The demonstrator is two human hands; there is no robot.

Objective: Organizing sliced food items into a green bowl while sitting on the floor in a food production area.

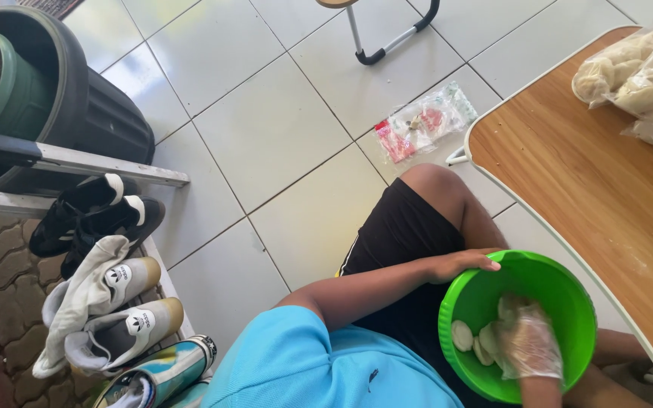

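Fingers of your left hand curl over the rim of the green bowl, which sits low in your lap beside the edge of the wooden table. Your right hand, in a clear plastic glove, reaches down inside the bowl among the pale round slices, though you cannot tell whether it grips any. Clear bags of pale pieces lie on the table's far corner, and shoes line the tiled floor to your left.

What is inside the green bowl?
Inside the green bowl lie pale round slices. The gloved right hand reaches in and covers whatever lies under it. The left hand holds the rim.
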